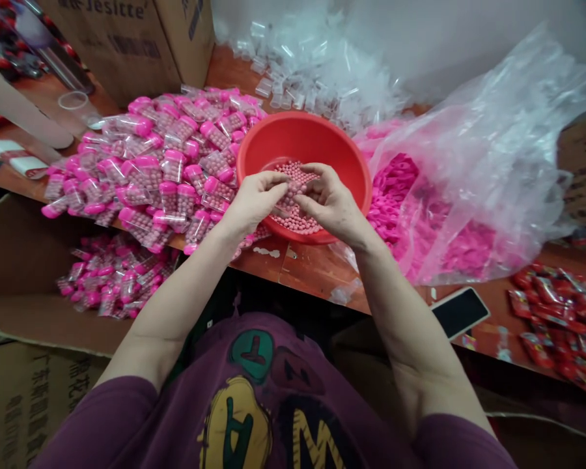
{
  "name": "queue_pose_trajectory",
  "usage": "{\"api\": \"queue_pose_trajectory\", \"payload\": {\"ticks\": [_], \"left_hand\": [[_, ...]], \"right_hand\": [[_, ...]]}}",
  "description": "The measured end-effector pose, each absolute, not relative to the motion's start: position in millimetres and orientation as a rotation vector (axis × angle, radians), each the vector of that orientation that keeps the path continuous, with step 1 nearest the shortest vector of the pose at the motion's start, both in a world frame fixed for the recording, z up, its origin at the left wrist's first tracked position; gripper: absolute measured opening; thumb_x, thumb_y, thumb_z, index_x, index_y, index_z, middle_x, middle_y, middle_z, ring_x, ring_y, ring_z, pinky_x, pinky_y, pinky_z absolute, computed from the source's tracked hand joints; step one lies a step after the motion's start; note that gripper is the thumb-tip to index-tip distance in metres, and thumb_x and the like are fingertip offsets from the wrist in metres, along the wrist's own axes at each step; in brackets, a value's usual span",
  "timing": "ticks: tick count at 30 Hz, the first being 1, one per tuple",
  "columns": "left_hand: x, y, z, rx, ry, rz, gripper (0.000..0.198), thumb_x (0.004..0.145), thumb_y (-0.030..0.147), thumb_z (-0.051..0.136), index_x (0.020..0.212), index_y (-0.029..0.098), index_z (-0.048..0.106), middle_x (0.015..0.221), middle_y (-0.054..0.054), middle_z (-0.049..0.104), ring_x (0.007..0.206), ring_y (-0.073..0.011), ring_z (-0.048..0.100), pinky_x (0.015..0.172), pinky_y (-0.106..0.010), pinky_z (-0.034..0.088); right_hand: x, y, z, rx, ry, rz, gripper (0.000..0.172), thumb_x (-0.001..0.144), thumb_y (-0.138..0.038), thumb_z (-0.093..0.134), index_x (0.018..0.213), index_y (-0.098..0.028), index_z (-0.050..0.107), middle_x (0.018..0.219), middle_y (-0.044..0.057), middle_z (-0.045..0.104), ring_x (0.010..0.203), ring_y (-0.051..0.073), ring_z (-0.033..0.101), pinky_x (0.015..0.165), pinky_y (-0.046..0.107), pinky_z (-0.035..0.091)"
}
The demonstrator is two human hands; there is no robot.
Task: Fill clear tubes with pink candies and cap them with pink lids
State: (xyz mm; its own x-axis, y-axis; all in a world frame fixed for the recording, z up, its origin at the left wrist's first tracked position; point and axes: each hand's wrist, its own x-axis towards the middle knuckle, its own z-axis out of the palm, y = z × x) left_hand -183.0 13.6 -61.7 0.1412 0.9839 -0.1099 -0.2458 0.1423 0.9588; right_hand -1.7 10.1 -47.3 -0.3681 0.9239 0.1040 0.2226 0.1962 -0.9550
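Observation:
A red plastic basin holds a heap of small pink balls. My left hand reaches in over its near left side, fingers bent and thumb drawn in toward the fingertips. Opposite it, my right hand curls its fingers and thumb inward above the balls. The fingertips of both hands almost meet. Something clear seems to be between them, but it blends with the pink balls and I cannot make out what it is. Left of the basin lies a big pile of clear little bottles with pink caps, filled with pink balls.
Clear empty tubes are heaped behind the basin. On the right, a plastic bag lies over bright pink pieces. A phone and red packets are near the table edge. More filled bottles lie in a cardboard box below.

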Motion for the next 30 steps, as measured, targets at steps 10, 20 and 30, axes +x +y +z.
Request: {"api": "queue_pose_trajectory", "payload": {"ticks": [10, 20, 30], "left_hand": [[-196.8, -2.9, -58.1, 0.933, 0.848, 1.021, 0.031, 0.073, 0.002, 0.079, 0.103, 0.011, 0.078, 0.097, -0.006, 0.08, 0.079, -0.0128, 0.073, 0.079, -0.029, 0.064], [-198.5, -26.5, -55.2, 0.81, 0.897, 1.111, 0.032, 0.077, 0.004, 0.076, 0.108, 0.012, 0.072, 0.095, -0.005, 0.077, 0.084, -0.0151, 0.075, 0.084, -0.033, 0.067], [-184.2, -98.1, -99.3, 1.035, 0.956, 1.167, 0.023, 0.086, 0.018, 0.077, 0.108, 0.019, 0.072, 0.109, -0.004, 0.08, 0.106, -0.0182, 0.077, 0.102, -0.033, 0.062]], "right_hand": [[28.1, 2.4, -27.9, -1.079, -1.795, 1.533, 0.041, 0.086, -0.049, 0.088, 0.109, -0.022, 0.068, 0.077, -0.002, 0.066, 0.061, 0.011, 0.057, 0.052, 0.026, 0.046], [23.2, 0.7, -58.5, -1.346, -1.987, 0.66, 0.045, 0.09, -0.051, 0.076, 0.124, -0.022, 0.07, 0.124, 0.011, 0.075, 0.11, 0.026, 0.07, 0.101, 0.049, 0.061], [-0.8, -98.0, -76.2, -1.302, -1.808, 0.978, 0.029, 0.097, -0.037, 0.071, 0.125, -0.029, 0.072, 0.115, 0.004, 0.079, 0.102, 0.023, 0.075, 0.098, 0.042, 0.063]]}}
